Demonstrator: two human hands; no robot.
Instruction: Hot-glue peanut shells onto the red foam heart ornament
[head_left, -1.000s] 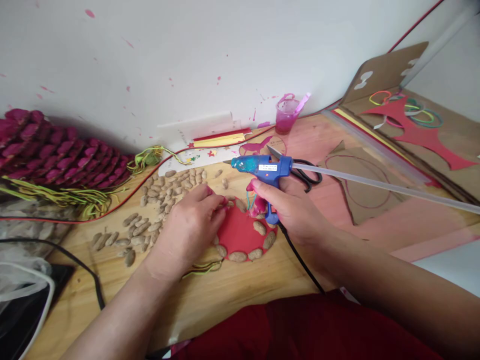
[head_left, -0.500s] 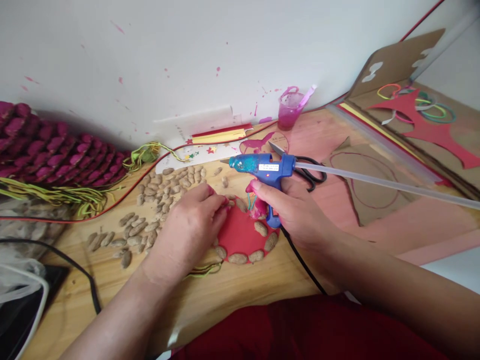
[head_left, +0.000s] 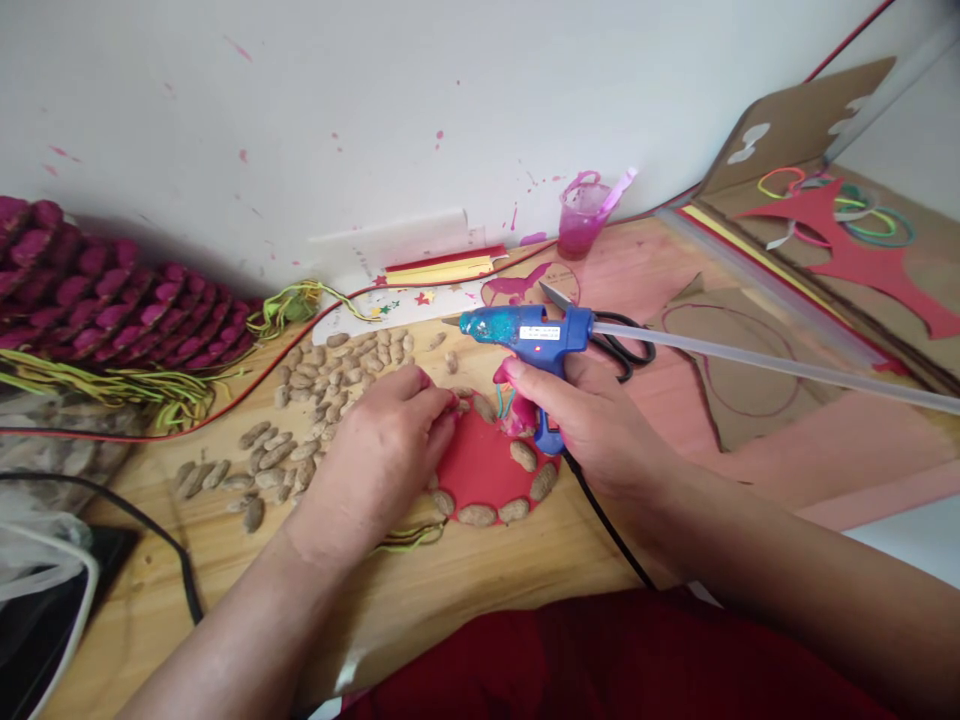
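Observation:
My right hand (head_left: 600, 420) grips a blue hot glue gun (head_left: 551, 335) by its handle, its nozzle pointing left and a long clear glue stick running out of the back. A red disc (head_left: 480, 465) lies flat below it, with peanuts (head_left: 478, 515) set around its rim. At the disc's upper left edge, the fingers of my left hand (head_left: 397, 430) are pinched together on a peanut, mostly hidden by the fingertips. Loose peanuts (head_left: 300, 380) are spread over the wooden table to the left.
Scissors (head_left: 622, 345) lie behind the glue gun. A cup of pink paint (head_left: 581, 220) stands by the wall. Pink-painted stacked craft (head_left: 112, 290) is at left, near a red-black cord (head_left: 255, 385). Cut cardboard (head_left: 739, 365) and red scraps (head_left: 840, 250) lie at right.

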